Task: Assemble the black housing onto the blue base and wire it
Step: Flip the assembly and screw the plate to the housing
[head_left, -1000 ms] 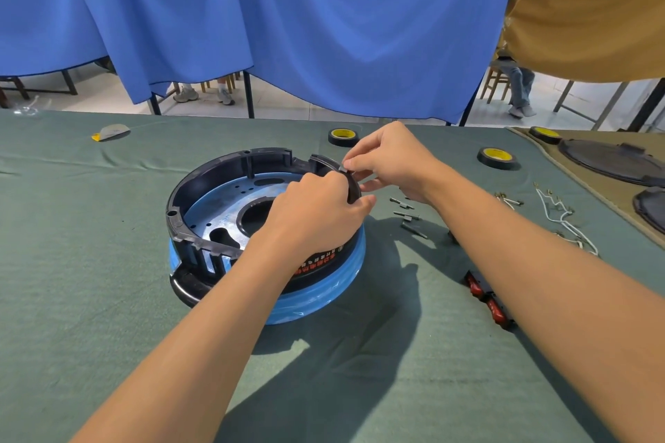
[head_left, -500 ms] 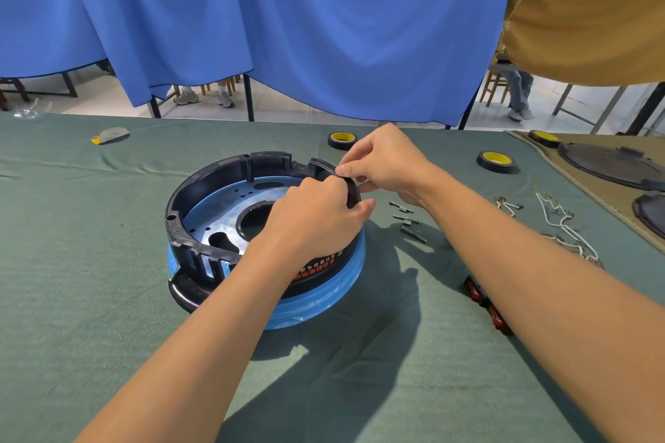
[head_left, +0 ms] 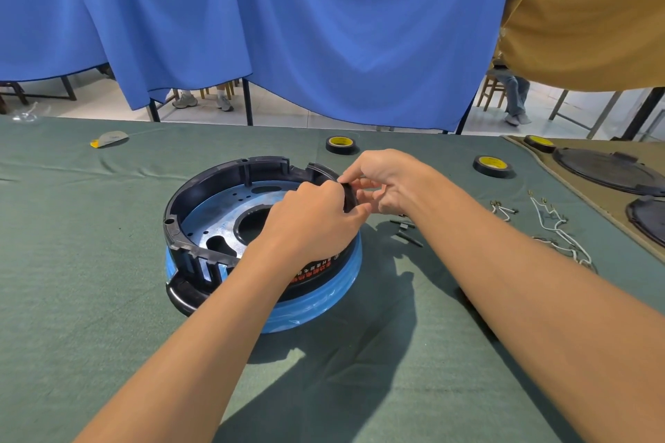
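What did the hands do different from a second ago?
Hardly anything. The right hand has dipped a little lower beside the rim of the black housing. The left hand keeps gripping the same stretch of rim. Nothing was picked up or let go. The housing still sits on the blue base, and the tape rolls have not moved.

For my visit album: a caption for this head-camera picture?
Left hand and right hand grip the rim of a black housing seated on a blue base; white wires lie nearby.
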Action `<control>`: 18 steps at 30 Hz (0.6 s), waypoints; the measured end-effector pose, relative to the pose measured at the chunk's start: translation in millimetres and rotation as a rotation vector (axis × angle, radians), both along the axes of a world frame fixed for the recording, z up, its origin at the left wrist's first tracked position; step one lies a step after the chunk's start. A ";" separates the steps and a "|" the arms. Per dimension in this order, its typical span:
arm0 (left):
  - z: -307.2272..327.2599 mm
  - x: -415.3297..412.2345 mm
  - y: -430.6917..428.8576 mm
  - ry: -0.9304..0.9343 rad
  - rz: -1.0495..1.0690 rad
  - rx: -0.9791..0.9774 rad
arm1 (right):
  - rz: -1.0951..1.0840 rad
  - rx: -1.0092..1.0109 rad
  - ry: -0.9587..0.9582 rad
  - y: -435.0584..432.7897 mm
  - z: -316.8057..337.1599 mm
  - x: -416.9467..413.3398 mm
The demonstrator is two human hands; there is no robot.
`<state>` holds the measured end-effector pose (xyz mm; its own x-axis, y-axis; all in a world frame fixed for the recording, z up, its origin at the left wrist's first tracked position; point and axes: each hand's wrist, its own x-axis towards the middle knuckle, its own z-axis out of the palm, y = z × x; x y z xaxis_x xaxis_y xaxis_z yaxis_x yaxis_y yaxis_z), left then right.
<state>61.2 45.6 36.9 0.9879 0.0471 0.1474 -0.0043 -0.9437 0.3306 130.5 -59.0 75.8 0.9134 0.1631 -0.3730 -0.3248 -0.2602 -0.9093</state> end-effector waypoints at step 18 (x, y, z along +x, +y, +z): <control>-1.1 1.9 3.8 0.173 0.065 -0.016 | 0.012 -0.078 0.088 -7.5 -18.9 -8.6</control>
